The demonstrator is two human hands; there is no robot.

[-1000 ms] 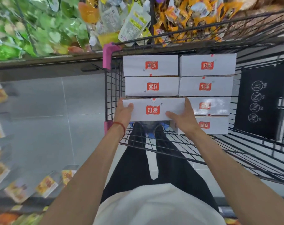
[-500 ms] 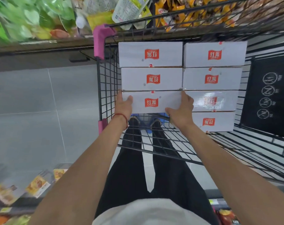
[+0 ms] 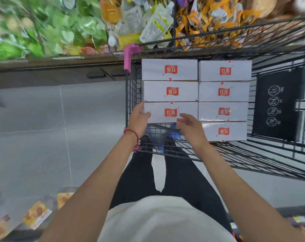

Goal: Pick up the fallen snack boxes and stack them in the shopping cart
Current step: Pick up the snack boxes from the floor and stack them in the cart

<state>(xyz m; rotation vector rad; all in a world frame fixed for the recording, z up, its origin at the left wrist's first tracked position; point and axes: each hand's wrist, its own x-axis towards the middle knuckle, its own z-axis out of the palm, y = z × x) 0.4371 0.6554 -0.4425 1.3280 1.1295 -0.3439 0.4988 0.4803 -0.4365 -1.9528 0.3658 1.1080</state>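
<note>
Several white snack boxes with red logos lie in two columns inside the black wire shopping cart (image 3: pixel 132 95). The nearest box of the left column (image 3: pixel 171 112) sits against the box behind it (image 3: pixel 171 91). My left hand (image 3: pixel 138 119) still touches that nearest box at its left end, thumb on top. My right hand (image 3: pixel 191 128) hovers just off the box's near edge, fingers loosely spread, holding nothing. The right column (image 3: pixel 224 92) runs one box closer to me, ending in its nearest box (image 3: pixel 224 131).
A shelf of green, yellow and orange snack bags (image 3: pixel 148 23) stands right behind the cart. Grey tiled floor (image 3: pixel 61 128) spreads to the left. Packaged goods (image 3: pixel 36 213) line a shelf at lower left. A black panel with pictograms (image 3: pixel 279 103) hangs in the cart's right end.
The box has been set down in the left column. My right hand has let go and drawn back from it; my left hand has loosened but stays at its left end.
</note>
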